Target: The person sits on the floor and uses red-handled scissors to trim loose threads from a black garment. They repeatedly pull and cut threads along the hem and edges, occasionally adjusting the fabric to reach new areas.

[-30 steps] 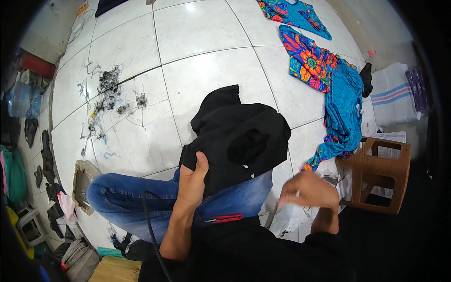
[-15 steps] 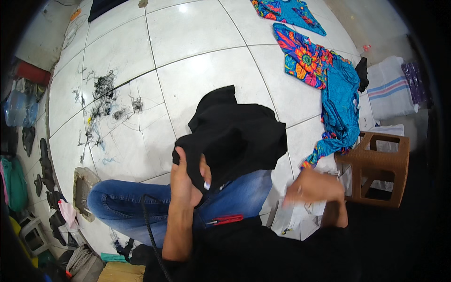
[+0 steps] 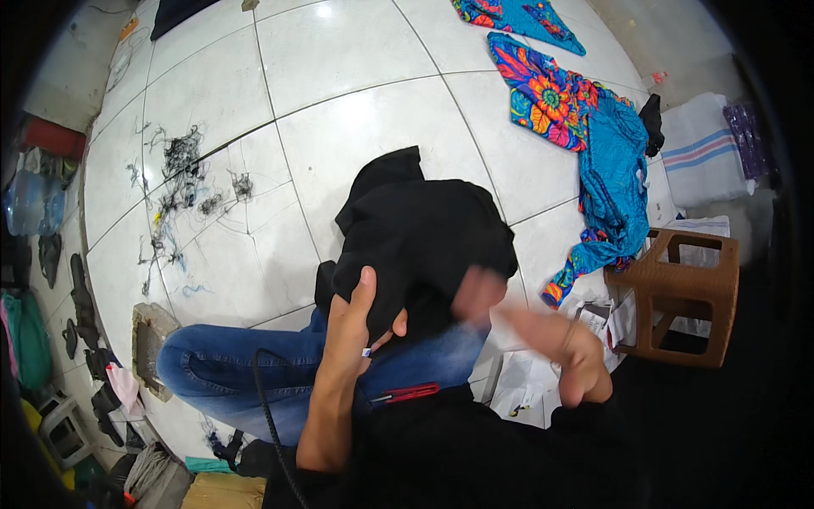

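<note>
Here's the left hand [image 3: 344, 335], fingers gripping the black garment [image 3: 424, 225] above the jeans [image 3: 246, 352], the right hand [image 3: 555, 338] blurring alongside, its grip impossible to tell, the cloth plain, matte, loosely bunched, one flap jutting over white floor tiles [image 3: 356, 119].

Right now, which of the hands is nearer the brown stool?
Right. The right hand, blurred, is left of the brown stool; the left hand is farther left, holding the black cloth.

You're wearing a plain black top [image 3: 483, 450] and faded blue jeans [image 3: 216, 365], plus a black braided cord [image 3: 267, 416] hanging over them.
</note>
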`<action>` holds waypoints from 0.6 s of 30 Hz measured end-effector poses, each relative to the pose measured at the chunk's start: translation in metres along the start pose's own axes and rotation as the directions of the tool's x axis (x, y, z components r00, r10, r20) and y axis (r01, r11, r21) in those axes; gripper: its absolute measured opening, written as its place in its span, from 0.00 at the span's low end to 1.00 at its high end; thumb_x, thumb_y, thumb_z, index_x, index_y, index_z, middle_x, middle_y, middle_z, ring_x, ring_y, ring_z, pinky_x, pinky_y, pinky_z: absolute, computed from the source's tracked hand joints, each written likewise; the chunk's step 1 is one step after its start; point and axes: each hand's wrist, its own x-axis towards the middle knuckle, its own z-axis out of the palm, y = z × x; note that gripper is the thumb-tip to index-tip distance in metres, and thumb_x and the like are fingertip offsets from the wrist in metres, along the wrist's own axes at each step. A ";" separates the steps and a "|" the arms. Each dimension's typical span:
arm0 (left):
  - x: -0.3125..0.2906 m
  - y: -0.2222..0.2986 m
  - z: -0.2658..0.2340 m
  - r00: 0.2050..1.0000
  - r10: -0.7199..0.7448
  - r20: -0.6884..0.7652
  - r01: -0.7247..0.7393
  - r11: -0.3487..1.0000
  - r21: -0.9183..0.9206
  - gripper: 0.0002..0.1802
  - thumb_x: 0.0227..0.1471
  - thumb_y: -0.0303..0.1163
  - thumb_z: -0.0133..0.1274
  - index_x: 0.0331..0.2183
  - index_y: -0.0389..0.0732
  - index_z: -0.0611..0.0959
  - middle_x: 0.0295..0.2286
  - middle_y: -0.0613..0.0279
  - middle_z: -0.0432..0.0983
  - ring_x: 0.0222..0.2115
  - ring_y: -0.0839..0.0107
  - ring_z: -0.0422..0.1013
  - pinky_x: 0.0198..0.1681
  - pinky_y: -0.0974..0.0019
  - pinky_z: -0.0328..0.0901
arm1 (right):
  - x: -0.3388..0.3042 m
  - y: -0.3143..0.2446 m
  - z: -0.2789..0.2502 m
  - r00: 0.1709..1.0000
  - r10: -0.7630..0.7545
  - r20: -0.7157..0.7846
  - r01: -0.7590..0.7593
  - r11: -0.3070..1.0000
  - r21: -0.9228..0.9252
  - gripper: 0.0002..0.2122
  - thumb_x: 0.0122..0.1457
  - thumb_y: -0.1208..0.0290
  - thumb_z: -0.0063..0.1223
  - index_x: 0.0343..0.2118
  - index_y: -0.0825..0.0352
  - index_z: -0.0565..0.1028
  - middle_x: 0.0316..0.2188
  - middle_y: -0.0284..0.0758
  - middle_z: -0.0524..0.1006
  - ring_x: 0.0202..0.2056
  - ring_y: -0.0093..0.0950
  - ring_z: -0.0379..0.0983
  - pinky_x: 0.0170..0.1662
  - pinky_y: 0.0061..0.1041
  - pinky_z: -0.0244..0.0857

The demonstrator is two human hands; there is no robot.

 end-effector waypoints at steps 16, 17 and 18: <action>0.002 0.007 -0.017 0.984 0.042 -0.174 -0.064 0.990 -0.122 0.27 0.72 0.54 0.41 0.34 0.40 0.76 0.15 0.61 0.71 0.08 0.80 0.54 0.12 0.75 0.48 | -0.009 0.005 -0.044 0.742 0.048 -0.668 -0.605 -0.379 -0.700 0.40 0.57 0.41 0.61 0.64 0.70 0.70 0.66 0.56 0.64 0.71 0.51 0.54 0.72 0.46 0.48; 0.004 0.011 -0.017 0.980 0.058 -0.192 -0.082 0.989 -0.123 0.27 0.72 0.54 0.41 0.34 0.40 0.76 0.15 0.62 0.71 0.08 0.81 0.53 0.13 0.75 0.48 | -0.018 0.002 -0.052 0.525 0.277 -0.805 -0.716 -0.367 -0.594 0.34 0.57 0.43 0.62 0.55 0.71 0.75 0.57 0.56 0.72 0.62 0.53 0.65 0.64 0.47 0.58; 0.004 0.013 -0.017 0.975 0.068 -0.211 -0.096 0.988 -0.123 0.27 0.72 0.54 0.41 0.34 0.40 0.76 0.15 0.63 0.71 0.08 0.81 0.53 0.13 0.75 0.48 | -0.033 -0.002 -0.060 0.249 0.485 -0.839 -0.796 -0.391 -0.462 0.29 0.56 0.45 0.64 0.46 0.72 0.81 0.47 0.55 0.80 0.52 0.54 0.76 0.56 0.48 0.67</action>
